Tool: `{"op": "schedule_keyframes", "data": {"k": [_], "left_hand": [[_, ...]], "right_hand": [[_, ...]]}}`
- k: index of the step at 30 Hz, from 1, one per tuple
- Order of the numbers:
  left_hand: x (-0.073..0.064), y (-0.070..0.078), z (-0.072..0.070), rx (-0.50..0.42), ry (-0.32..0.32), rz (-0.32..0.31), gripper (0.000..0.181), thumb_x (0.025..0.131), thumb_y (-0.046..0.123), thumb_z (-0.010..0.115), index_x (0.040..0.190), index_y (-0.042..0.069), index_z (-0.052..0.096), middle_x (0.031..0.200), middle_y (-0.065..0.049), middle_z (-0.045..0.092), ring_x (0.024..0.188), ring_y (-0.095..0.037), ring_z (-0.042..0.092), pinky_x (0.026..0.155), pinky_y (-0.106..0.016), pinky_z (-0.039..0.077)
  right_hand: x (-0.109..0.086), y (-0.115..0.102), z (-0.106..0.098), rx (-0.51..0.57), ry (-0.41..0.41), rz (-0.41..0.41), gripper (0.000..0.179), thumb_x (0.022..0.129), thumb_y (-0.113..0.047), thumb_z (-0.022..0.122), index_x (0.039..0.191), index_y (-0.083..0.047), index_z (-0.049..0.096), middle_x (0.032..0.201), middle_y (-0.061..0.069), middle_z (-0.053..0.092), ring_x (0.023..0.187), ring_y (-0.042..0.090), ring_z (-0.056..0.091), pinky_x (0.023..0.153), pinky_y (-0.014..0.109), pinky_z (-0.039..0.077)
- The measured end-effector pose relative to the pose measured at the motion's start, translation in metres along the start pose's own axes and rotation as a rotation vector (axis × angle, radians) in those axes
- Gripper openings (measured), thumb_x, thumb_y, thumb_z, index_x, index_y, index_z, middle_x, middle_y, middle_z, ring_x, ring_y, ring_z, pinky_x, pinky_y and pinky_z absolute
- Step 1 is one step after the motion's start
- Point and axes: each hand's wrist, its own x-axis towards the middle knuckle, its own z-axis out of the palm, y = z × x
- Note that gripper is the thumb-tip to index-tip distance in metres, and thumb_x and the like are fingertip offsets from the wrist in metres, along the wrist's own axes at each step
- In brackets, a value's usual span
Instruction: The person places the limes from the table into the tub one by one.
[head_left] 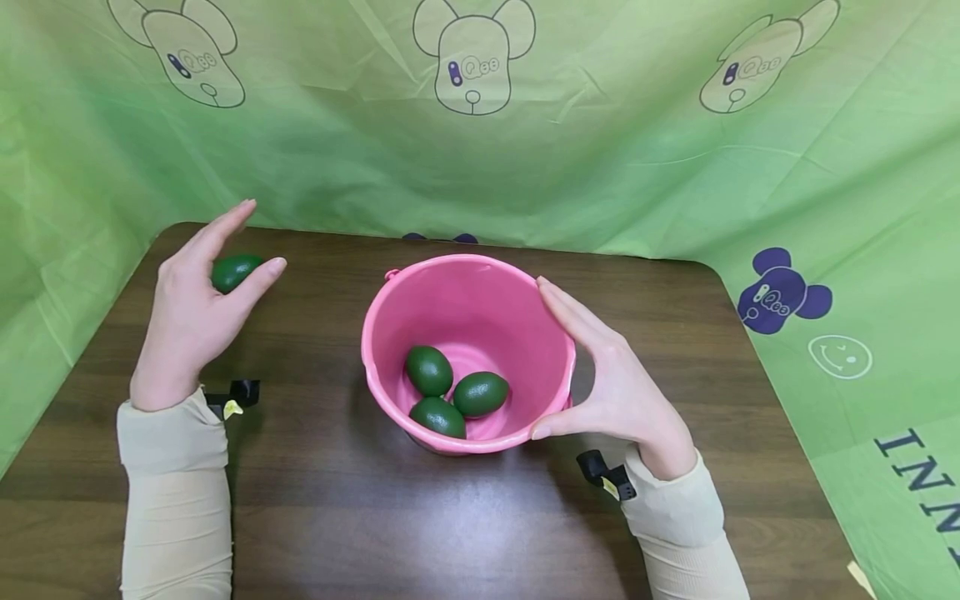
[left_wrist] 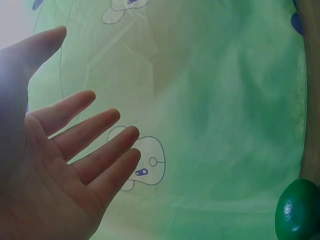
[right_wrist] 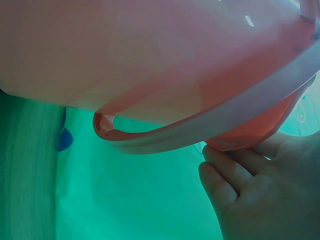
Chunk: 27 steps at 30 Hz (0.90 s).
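A pink bucket (head_left: 487, 300) stands upright in the middle of the table, and three dark green avocados (head_left: 481, 394) lie on its bottom. My right hand (head_left: 622, 387) holds the bucket's right side, fingers at the far part of the rim and thumb at the near part. In the right wrist view, fingertips meet the rim beside the pink handle (right_wrist: 190, 131), which hangs down along the outside. At the left, my left hand (head_left: 195, 304) is spread above another avocado (head_left: 237, 272). The left wrist view shows that avocado (left_wrist: 298, 210) apart from the straightened fingers.
The brown wooden table (head_left: 315, 517) has rounded back corners. A green cloth (head_left: 330, 158) with cartoon animal heads hangs behind it and along both sides. Each wrist wears a small black camera mount, like the one (head_left: 606, 475) on the right.
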Motion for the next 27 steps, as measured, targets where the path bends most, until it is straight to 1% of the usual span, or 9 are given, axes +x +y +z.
{"op": "schedule_keyframes", "data": {"k": [7, 13, 22, 25, 27], "left_hand": [[0.001, -0.003, -0.001, 0.006, -0.004, -0.017, 0.063, 0.091, 0.023, 0.079, 0.149, 0.03, 0.055, 0.147, 0.011, 0.054, 0.133, -0.02, 0.052, 0.109, -0.024, 0.033], [0.002, -0.005, -0.001, 0.011, -0.016, -0.038, 0.062, 0.092, 0.025, 0.078, 0.15, 0.03, 0.054, 0.148, 0.011, 0.053, 0.134, -0.019, 0.051, 0.11, -0.025, 0.033], [0.003, -0.01, -0.001, 0.021, -0.042, -0.087, 0.062, 0.094, 0.03, 0.075, 0.152, 0.03, 0.051, 0.149, 0.008, 0.052, 0.135, -0.021, 0.05, 0.112, -0.03, 0.032], [0.003, -0.013, -0.001, 0.016, -0.051, -0.103, 0.061, 0.095, 0.033, 0.074, 0.152, 0.032, 0.051, 0.149, 0.007, 0.052, 0.135, -0.021, 0.05, 0.113, -0.031, 0.033], [0.004, -0.017, -0.001, 0.018, -0.055, -0.11, 0.061, 0.095, 0.036, 0.073, 0.152, 0.034, 0.05, 0.149, 0.007, 0.052, 0.135, -0.02, 0.049, 0.113, -0.031, 0.033]], "right_hand": [[-0.001, -0.001, 0.0, 0.007, -0.001, 0.006, 0.143, 0.042, -0.035, 0.106, 0.162, -0.016, 0.03, 0.164, 0.002, 0.031, 0.15, 0.024, 0.027, 0.119, 0.043, 0.026], [0.0, -0.001, -0.001, 0.006, 0.004, -0.006, 0.142, 0.043, -0.038, 0.106, 0.161, -0.015, 0.031, 0.164, 0.003, 0.032, 0.15, 0.025, 0.027, 0.119, 0.042, 0.026], [0.0, 0.0, 0.0, 0.011, 0.0, -0.004, 0.142, 0.043, -0.038, 0.106, 0.162, -0.015, 0.031, 0.164, 0.002, 0.031, 0.15, 0.024, 0.027, 0.119, 0.043, 0.026], [0.0, 0.0, 0.0, 0.012, 0.002, -0.011, 0.142, 0.043, -0.04, 0.105, 0.161, -0.015, 0.031, 0.164, 0.003, 0.031, 0.149, 0.025, 0.028, 0.119, 0.044, 0.026], [0.0, 0.0, 0.0, 0.012, 0.005, -0.017, 0.141, 0.045, -0.046, 0.104, 0.161, -0.014, 0.032, 0.164, 0.002, 0.032, 0.149, 0.025, 0.028, 0.119, 0.044, 0.026]]}}
